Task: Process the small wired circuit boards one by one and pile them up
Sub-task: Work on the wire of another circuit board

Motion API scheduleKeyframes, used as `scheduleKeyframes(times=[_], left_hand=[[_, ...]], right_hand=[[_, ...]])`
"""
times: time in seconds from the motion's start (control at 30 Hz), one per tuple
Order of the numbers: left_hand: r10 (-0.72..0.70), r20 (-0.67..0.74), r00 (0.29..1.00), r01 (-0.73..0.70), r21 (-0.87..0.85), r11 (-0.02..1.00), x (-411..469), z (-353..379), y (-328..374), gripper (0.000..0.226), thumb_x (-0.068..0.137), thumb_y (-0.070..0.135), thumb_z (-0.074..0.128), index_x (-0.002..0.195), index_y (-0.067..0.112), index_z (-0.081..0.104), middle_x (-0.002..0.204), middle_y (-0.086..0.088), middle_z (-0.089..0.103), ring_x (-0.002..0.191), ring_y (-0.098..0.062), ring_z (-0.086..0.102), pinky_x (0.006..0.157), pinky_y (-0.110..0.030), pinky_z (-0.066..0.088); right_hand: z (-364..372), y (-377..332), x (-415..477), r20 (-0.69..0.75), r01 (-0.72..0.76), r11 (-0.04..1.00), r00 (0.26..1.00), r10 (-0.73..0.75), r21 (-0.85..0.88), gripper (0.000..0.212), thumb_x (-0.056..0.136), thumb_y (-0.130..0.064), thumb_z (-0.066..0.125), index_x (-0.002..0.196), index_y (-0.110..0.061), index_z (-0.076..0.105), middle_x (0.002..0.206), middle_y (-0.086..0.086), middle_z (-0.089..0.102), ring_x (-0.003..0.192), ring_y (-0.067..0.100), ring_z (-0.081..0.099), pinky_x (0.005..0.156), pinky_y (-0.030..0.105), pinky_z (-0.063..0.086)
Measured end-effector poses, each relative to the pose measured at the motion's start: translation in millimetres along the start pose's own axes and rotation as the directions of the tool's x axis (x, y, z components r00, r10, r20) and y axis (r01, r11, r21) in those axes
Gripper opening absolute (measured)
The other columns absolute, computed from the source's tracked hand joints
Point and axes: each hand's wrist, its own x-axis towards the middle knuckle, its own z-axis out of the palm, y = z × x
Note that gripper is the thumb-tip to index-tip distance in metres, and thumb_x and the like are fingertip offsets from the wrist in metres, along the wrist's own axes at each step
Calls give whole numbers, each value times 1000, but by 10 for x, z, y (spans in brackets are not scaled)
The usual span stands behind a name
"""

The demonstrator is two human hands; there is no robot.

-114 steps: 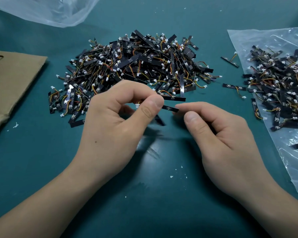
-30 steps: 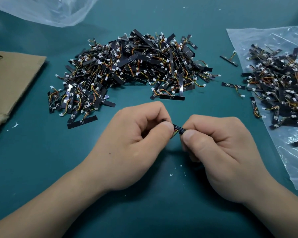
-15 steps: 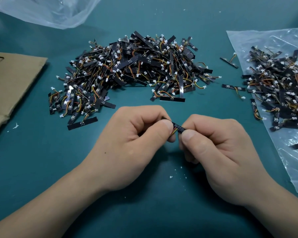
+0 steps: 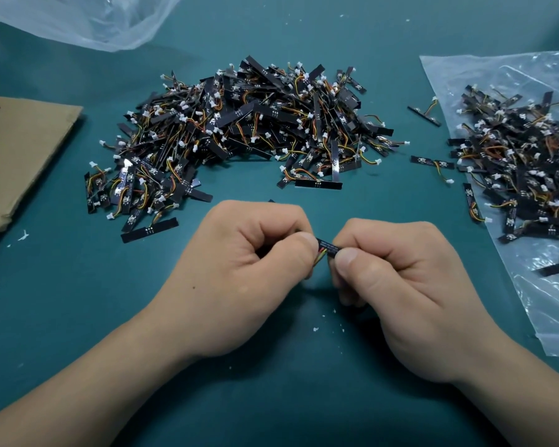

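Black board (image 4: 327, 246), narrow strip, held above the teal bench (image 4: 78, 317) at frame centre, just nearer the camera than the big pile (image 4: 252, 130). Long axis runs left to right, right end dipping slightly. Only a short middle stretch shows between the two thumbs; both ends are hidden in the fingers, so which end carries the connector cannot be told. Thin wires (image 4: 321, 253), red, yellow and green, come off the board's lower edge beside the left thumb and drop behind it.

Left hand (image 4: 249, 272): fingers curled, thumb tip and forefinger pinching the board's left end. Right hand (image 4: 410, 279): same curl, thumb and forefinger pinching the right end. Thumbs near each other but apart, board bridging the gap.

Markings: faint pale print on the held board, too small to read. A loose strip (image 4: 318, 184) at the big pile's near edge shows small gold dots at mid-length; no legible text anywhere.

Big pile: boards tangled at all angles, white connectors, orange and yellow leads, spread wide behind the hands. Right pile (image 4: 523, 162) lies on a clear bag (image 4: 497, 75) flattened on the bench. Two strays between the piles: one (image 4: 424, 116) angled, one (image 4: 433, 162) nearly level. Another strip (image 4: 149, 230) lies off the big pile's near left corner.

Second bag (image 4: 78, 21), crumpled, far left. Cardboard (image 4: 20, 150) at the left edge. White specks (image 4: 316, 329) on the bench below the hands.
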Motion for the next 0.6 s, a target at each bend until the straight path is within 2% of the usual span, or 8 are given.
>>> scheduleKeyframes(times=[0.07, 0.2, 0.33, 0.47, 0.53, 0.6], left_hand=[[0, 0, 1000, 0, -11, 1000, 8, -4, -4, 28, 85, 31, 50, 63, 16, 58, 54, -7, 45, 48, -17, 38, 46, -26, 31], [8, -3, 1000, -8, 20, 1000, 0, 18, -6, 30, 83, 28, 49, 58, 11, 52, 51, -6, 41, 47, -3, 33, 46, -16, 28], [-3, -25, 1000, 3, 18, 1000, 7, 10, -6, 30, 81, 29, 48, 57, 11, 48, 51, -5, 37, 48, -3, 31, 46, -15, 27], [14, -33, 999, -13, 17, 1000, 6, 20, -9, 29, 81, 28, 49, 57, 11, 47, 49, 7, 32, 47, -3, 30, 46, -13, 26], [26, -34, 999, -24, 32, 999, 0, 22, -10, 30, 81, 28, 49, 56, 12, 47, 49, 6, 32, 47, -3, 30, 47, -12, 26], [27, -44, 999, -27, 4, 1000, 2, 5, -9, 28, 81, 28, 49, 57, 14, 47, 50, 2, 33, 48, -3, 30, 47, -15, 27]], right_hand=[[-1, 1, 4, 4, -5, 1000, 1000, 5, 9, 30, 90, -30, 45, 67, -17, 56, 57, 11, 51, 54, 28, 49, 52, 44, 40], [-3, 2, 1, 28, -9, 1000, 1000, 10, -16, 30, 91, -31, 45, 66, -17, 56, 58, 10, 53, 55, 25, 50, 53, 43, 40], [2, -11, 6, 38, 14, 1000, 999, -13, -20, 29, 93, -32, 45, 68, -22, 56, 58, 9, 53, 54, 25, 51, 53, 43, 40], [-4, -1, 7, 36, 32, 999, 999, -31, -11, 31, 92, -30, 45, 64, -19, 50, 56, 7, 46, 51, 17, 42, 50, 35, 38], [-6, -1, 3, 36, 37, 999, 999, -37, -11, 31, 92, -29, 45, 63, -17, 49, 56, 7, 44, 51, 16, 39, 49, 33, 35], [-10, -3, 2, 41, 39, 999, 998, -39, 5, 31, 93, -31, 46, 64, -20, 51, 56, 7, 46, 52, 18, 42, 50, 37, 37]])
